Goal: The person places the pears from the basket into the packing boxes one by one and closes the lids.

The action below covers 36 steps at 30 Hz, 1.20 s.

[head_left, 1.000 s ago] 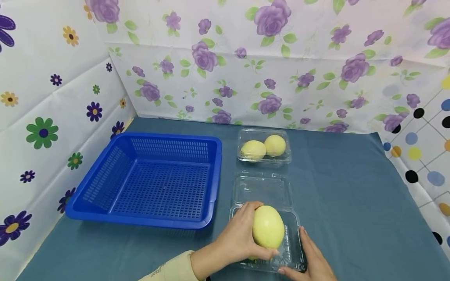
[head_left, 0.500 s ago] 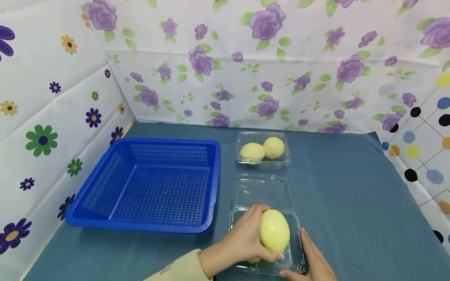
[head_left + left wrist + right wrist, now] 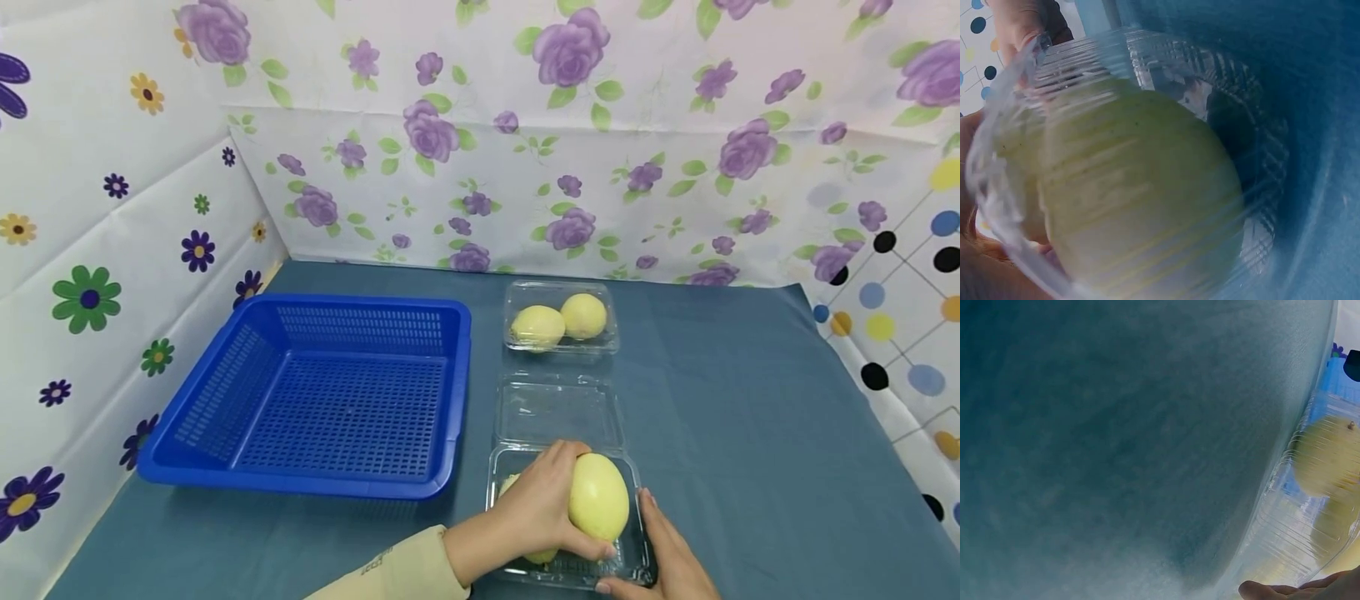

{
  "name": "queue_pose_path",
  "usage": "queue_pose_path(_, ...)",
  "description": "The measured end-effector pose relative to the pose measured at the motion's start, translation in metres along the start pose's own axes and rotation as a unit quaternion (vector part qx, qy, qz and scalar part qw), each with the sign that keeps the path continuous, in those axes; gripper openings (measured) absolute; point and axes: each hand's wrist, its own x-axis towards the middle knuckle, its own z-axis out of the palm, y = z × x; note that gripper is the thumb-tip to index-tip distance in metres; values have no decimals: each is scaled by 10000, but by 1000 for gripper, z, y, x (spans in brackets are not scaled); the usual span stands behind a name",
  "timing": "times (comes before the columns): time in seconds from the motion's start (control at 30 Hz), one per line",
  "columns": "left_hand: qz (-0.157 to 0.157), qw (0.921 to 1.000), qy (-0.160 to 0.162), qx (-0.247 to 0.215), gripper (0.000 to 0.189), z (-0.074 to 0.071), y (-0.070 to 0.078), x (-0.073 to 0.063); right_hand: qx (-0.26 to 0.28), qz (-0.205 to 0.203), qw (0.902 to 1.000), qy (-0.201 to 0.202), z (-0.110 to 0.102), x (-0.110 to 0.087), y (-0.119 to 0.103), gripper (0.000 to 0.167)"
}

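Observation:
In the head view my left hand (image 3: 540,500) grips a large, smooth, pale yellow oval fruit (image 3: 598,497), thumb at its front and fingers over its back. That fruit is over the right half of an open clear plastic clamshell container (image 3: 637,475). Under my left hand, partly hidden, another yellow fruit (image 3: 542,557) lies in the same container. The left wrist view shows yellow fruit (image 3: 1141,194) through the ribbed plastic wall. My right hand (image 3: 671,554) rests at the container's front right corner, straight fingers along the side and thumb at the front.
The container's lid (image 3: 558,408) lies folded back, away from me. Behind it stands a closed clear container (image 3: 611,342) with two yellow fruits (image 3: 537,327). A blue perforated basket (image 3: 300,483) stands to the left on the dark teal cloth (image 3: 750,417). Flowered sheets (image 3: 660,100) rise behind.
My left hand has moved right and slightly toward me with the fruit, uncovering more of the other fruit beneath. My right hand stays at the container's corner.

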Motion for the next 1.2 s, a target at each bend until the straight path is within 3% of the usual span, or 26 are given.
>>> queue_pose_path(0.7,35,9985,-247,485,92,10,-4,12,289,317,9989,-205,0,2,2,117)
queue_pose_path(1.0,147,9946,-329,969,95,16,-5,14,294,-97,9995,-103,0,2,4,114)
queue_pose_path(1.2,257,9858,-323,1630,95,22,-4,15,217,-250,9994,60,1,1,5,112)
